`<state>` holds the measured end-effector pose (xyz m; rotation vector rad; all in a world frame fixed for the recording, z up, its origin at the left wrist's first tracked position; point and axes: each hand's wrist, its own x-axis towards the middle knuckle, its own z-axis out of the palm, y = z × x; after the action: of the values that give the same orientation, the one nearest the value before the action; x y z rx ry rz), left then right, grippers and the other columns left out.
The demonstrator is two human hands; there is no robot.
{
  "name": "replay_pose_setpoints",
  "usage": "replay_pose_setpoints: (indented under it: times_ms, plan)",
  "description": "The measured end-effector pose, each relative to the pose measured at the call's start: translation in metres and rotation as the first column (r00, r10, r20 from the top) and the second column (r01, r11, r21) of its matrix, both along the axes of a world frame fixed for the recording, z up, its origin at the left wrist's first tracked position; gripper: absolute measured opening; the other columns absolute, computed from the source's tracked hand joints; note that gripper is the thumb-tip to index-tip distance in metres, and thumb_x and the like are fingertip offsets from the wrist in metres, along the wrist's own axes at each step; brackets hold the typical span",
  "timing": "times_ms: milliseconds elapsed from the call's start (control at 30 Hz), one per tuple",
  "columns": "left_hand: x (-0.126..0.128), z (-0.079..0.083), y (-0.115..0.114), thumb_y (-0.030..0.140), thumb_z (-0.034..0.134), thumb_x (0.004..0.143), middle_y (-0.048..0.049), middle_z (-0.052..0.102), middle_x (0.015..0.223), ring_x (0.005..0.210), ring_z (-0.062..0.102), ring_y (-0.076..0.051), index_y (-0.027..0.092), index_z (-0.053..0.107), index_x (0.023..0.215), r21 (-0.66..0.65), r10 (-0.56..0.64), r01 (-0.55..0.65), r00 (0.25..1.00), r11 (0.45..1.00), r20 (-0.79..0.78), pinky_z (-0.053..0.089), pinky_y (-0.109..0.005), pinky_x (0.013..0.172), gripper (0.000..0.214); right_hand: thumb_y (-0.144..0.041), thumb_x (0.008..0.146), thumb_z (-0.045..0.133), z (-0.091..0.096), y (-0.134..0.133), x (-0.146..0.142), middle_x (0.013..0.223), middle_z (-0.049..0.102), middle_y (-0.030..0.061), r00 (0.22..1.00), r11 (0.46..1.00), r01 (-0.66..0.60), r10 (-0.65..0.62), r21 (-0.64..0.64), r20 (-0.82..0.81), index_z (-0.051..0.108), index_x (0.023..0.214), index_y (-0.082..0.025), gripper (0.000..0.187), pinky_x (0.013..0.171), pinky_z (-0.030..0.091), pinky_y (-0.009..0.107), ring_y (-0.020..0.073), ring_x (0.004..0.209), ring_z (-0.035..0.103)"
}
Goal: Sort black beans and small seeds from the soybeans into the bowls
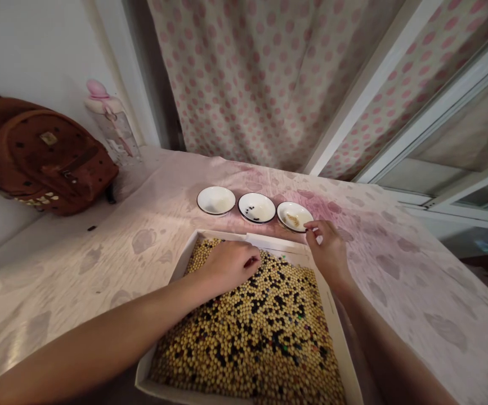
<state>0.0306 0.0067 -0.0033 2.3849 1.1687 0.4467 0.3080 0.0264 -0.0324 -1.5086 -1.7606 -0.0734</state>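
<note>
A shallow white tray (184, 260) lies before me, filled with mixed yellow and black beans (260, 332), with a few red and green ones. My left hand (229, 263) rests on the beans at the tray's far end, its fingers curled together and pinching among them. My right hand (328, 247) hovers over the tray's far right corner, fingertips pinched close to the right bowl (294, 216), which holds some yellow beans. The middle bowl (256, 207) holds a few black beans. The left bowl (215, 200) looks empty.
A brown backpack (41, 154) leans on the wall at the far left, beside a clear water bottle (112, 121) with a pink cap. A pale patterned cloth (395, 264) covers the table. A dotted curtain (269, 73) hangs behind.
</note>
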Motion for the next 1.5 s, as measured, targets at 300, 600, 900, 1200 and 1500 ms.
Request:
replay_pose_setpoints:
  times_ms: [300,600,900,1200,1500]
  plan:
    - [0.0,0.0,0.0,0.023,0.061,0.091,-0.0017,0.075,0.083,0.073,0.063,-0.016,0.022,0.077,0.089,-0.01,-0.005,0.005,1.0,1.0,0.001,0.037,-0.03,0.065,0.016,-0.017,0.092,0.05,0.01,-0.029,-0.01,0.091,0.069,0.0045,0.995,0.997,-0.076,0.076,-0.008,0.057,0.064,0.097,-0.022,0.015,0.079,0.047,0.037,0.0224,0.081,0.064]
    - [-0.002,-0.005,0.002,0.026,0.062,0.092,-0.0004,0.075,0.082,0.07,0.063,-0.015,0.023,0.077,0.09,0.007,-0.007,0.007,1.0,1.0,0.02,0.038,-0.03,0.063,0.016,-0.008,0.091,0.045,0.018,-0.034,-0.015,0.088,0.07,0.0018,0.943,0.942,-0.307,0.321,-0.138,0.089,0.065,0.087,-0.022,0.025,0.082,0.046,0.037,0.0194,0.083,0.066]
    - [-0.003,-0.004,0.002,0.025,0.063,0.092,-0.0004,0.076,0.082,0.068,0.063,-0.015,0.023,0.077,0.09,0.003,-0.018,0.018,0.999,1.0,0.032,0.038,-0.029,0.062,0.015,-0.002,0.09,0.047,0.021,-0.036,-0.008,0.089,0.072,0.0012,0.856,0.845,-0.476,0.508,-0.243,0.09,0.073,0.085,-0.023,0.033,0.086,0.044,0.038,0.018,0.084,0.066]
    - [-0.002,-0.006,0.002,0.025,0.062,0.092,-0.0011,0.076,0.081,0.067,0.063,-0.015,0.023,0.077,0.09,0.01,-0.028,0.027,0.999,1.0,0.039,0.038,-0.029,0.061,0.016,-0.006,0.092,0.045,0.022,-0.036,-0.009,0.087,0.071,0.0021,0.858,0.867,-0.441,0.483,-0.233,0.176,0.072,0.086,-0.023,0.032,0.085,0.044,0.04,0.0193,0.083,0.064]
    - [-0.003,-0.005,0.002,0.026,0.061,0.092,-0.0015,0.076,0.081,0.067,0.062,-0.015,0.022,0.077,0.09,0.009,-0.025,0.024,0.999,1.0,0.045,0.038,-0.029,0.061,0.016,-0.016,0.098,0.044,0.025,-0.041,-0.025,0.086,0.066,0.0047,0.851,0.9,-0.308,0.405,-0.309,0.334,0.065,0.086,-0.022,0.025,0.084,0.043,0.042,0.0216,0.083,0.06]
